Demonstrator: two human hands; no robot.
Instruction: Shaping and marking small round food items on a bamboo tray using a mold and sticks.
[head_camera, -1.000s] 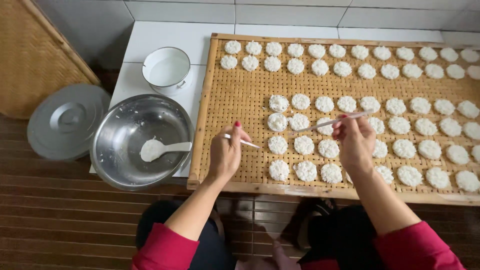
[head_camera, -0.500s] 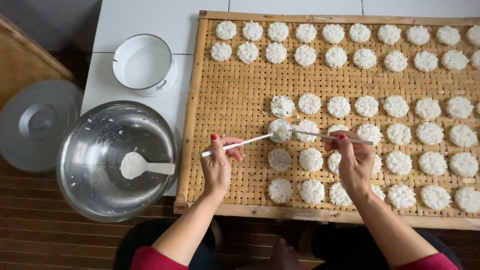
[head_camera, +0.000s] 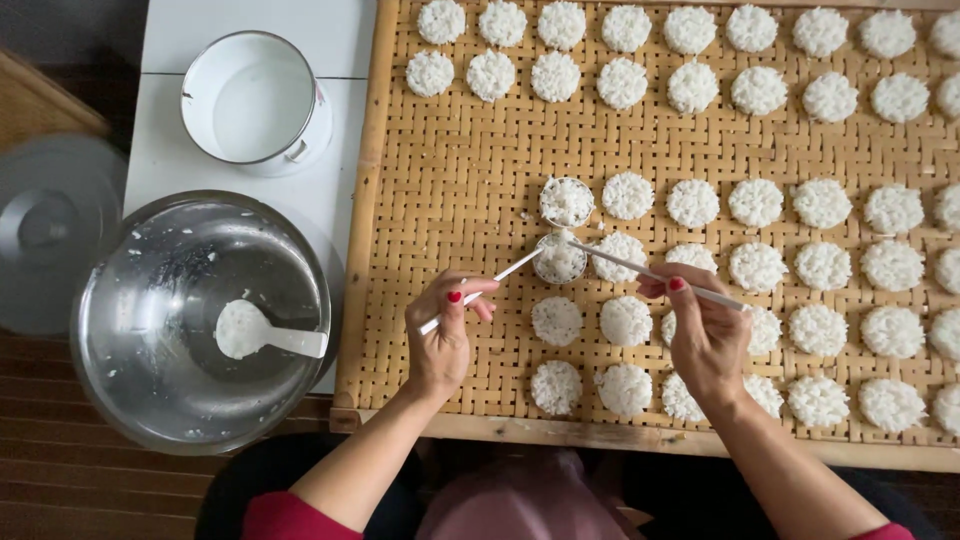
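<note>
My left hand pinches the thin white handle of a small round mould filled with rice, resting on the woven bamboo tray. My right hand grips a second long-handled round mould, whose rice-filled head sits just above the first. Both heads lie at the left end of the middle rows of white rice patties. Several rows of round patties cover the tray.
A steel bowl with a white rice paddle sits left of the tray. Behind it stands a white enamel mug on a white tiled stand. A grey lid lies at the far left.
The camera has moved closer. Both hands brought the mould heads left onto the tray at the left end of the patty rows.
</note>
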